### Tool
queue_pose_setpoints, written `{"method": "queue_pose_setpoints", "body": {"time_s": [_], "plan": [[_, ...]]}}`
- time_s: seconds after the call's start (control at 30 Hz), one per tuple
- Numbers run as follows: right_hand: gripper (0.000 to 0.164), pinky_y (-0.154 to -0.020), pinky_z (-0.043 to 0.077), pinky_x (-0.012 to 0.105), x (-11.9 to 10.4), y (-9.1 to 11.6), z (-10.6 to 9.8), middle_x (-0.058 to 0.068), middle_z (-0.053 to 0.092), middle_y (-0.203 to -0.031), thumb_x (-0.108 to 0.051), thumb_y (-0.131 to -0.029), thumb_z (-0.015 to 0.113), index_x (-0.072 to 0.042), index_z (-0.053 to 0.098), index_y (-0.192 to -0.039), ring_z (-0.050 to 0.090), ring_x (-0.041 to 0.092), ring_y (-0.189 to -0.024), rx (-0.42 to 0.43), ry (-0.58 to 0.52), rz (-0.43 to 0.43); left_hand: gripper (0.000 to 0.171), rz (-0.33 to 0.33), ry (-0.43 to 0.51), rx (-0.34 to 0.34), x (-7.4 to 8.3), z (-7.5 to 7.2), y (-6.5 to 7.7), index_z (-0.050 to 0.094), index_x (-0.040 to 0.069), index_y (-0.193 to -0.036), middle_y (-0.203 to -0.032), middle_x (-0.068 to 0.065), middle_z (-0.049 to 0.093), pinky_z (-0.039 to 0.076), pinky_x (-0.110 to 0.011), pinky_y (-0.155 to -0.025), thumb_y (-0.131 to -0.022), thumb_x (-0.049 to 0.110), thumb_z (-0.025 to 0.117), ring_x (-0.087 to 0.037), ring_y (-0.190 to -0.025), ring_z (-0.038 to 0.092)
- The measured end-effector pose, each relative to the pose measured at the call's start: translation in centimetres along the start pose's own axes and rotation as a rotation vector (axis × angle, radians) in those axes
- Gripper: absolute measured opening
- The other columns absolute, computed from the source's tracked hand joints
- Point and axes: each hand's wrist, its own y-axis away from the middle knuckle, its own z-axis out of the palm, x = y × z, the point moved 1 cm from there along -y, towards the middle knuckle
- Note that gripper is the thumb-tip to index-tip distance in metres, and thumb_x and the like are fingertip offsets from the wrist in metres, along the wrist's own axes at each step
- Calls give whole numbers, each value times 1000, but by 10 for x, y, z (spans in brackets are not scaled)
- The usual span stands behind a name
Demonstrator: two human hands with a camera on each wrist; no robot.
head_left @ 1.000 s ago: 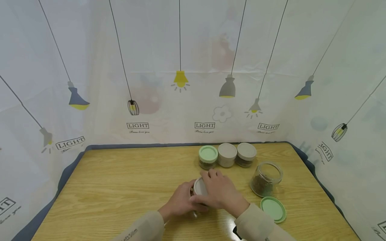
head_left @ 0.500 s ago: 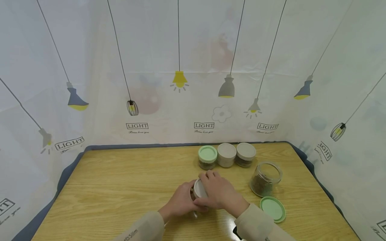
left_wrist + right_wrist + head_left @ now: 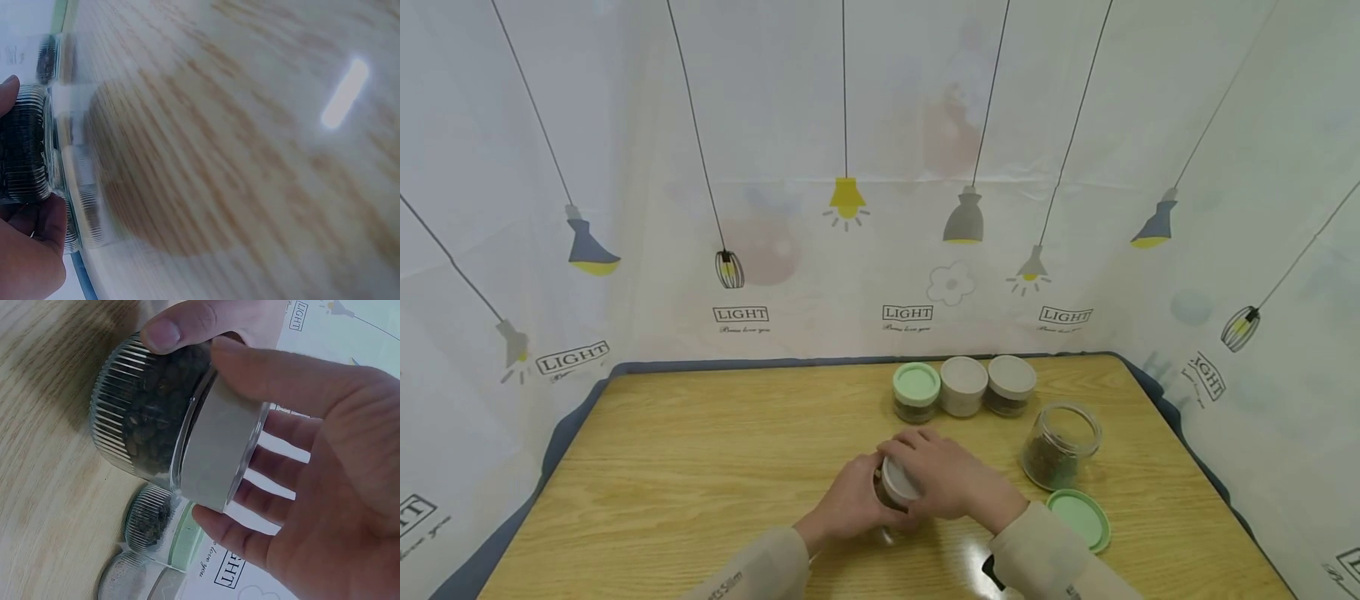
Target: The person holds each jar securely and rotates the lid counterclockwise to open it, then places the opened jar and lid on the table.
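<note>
Jar [image 3: 109, 419] of ribbed glass sits between my two grips, dark pieces [image 3: 153, 419] inside it. The right wrist view gives me its flank: the ribs, the contents, and the deep pale lid [image 3: 215, 447] on its mouth. From the head I get little more than the lid's top and a sliver of contents, my own fingers covering the rest. The left wrist view catches the jar at one edge, blurred shapes behind it, and a bright glare on the desk [image 3: 219, 162].

My right grip [image 3: 331, 462] is spread to the lid's width and curled round its rim, thumb on my side, fingers on the far side. In the right wrist view, gaps show between those fingers, with the palm apart from the lid. My left grip [image 3: 850, 500] is bent round the glass just below, its thumb across the near side. I cannot tell whether the jar's base touches the desk.

Just beyond my right grip stand a green-topped jar [image 3: 916, 400] and two pale-topped jars [image 3: 964, 387], side by side; the right wrist view shows dark contents in the green-topped one too. To the right of that grip, the head view shows a lidless jar [image 3: 1054, 458], partly filled, and nearer me a green lid [image 3: 1081, 521] lying flat.
</note>
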Motion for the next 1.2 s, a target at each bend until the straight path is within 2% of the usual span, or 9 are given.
{"method": "queue_pose_setpoints", "body": {"time_s": [0.13,0.2,0.3,0.4,0.5,0.7,0.93,1.07,1.2], "plan": [[85,-96,46,56,-1,2,-3,7,46,-145,-24,-69,88,-17,45,-142,43,32,-133,-16,-26,-15,89,-7,0,3,-1,0,0,48,13,-138,-124,2,64,51,-31,-92,-67,55,82,-10,-109,61],[89,-100,42,58,-2,2,-4,9,42,-150,-31,-70,87,-17,42,-145,40,33,-137,-26,-43,-4,90,0,-15,15,-1,-1,-1,49,12,-138,-124,0,64,51,-32,-93,-67,55,83,-11,-110,62],[87,-101,40,61,-2,2,-5,15,39,-151,-46,-76,80,-16,39,-147,40,37,-137,-5,-50,24,89,8,-17,21,-1,-2,-1,49,12,-138,-124,0,64,51,-32,-93,-68,55,83,-12,-111,62],[79,-97,43,60,-5,2,-5,17,46,-144,-56,-84,68,-13,42,-146,47,39,-130,61,-19,65,84,6,29,5,-1,-2,-1,50,17,-139,-125,5,64,51,-32,-95,-71,54,82,-10,-112,62],[76,-91,47,56,-7,1,-4,15,53,-134,-60,-87,61,-12,46,-143,53,37,-121,112,45,123,79,9,77,-12,-1,-1,-1,51,22,-137,-126,8,64,51,-30,-94,-71,51,83,-8,-112,62],[78,-79,51,49,-6,-1,2,13,57,-120,-69,-85,56,-15,47,-140,57,32,-108,124,105,219,82,6,74,-11,0,-1,-1,49,23,-139,-125,7,64,53,-28,-90,-70,51,83,-9,-110,62],[80,-77,52,47,-6,-1,5,11,57,-112,-74,-80,57,-17,50,-135,57,28,-101,96,105,275,85,16,56,-3,-3,-2,-1,47,20,-142,-126,5,64,52,-29,-93,-71,52,83,-9,-112,62],[81,-74,52,45,-7,-1,6,11,58,-111,-73,-77,62,-15,52,-132,57,27,-100,92,113,267,89,13,42,5,-3,-1,-2,46,18,-143,-129,5,62,49,-34,-99,-70,54,82,-11,-116,60],[74,-71,53,44,-8,-1,5,12,59,-110,-66,-78,67,-12,53,-127,57,27,-101,93,119,240,89,-3,43,6,-2,0,-2,47,19,-143,-130,5,62,48,-37,-101,-69,54,83,-11,-117,60]]}}
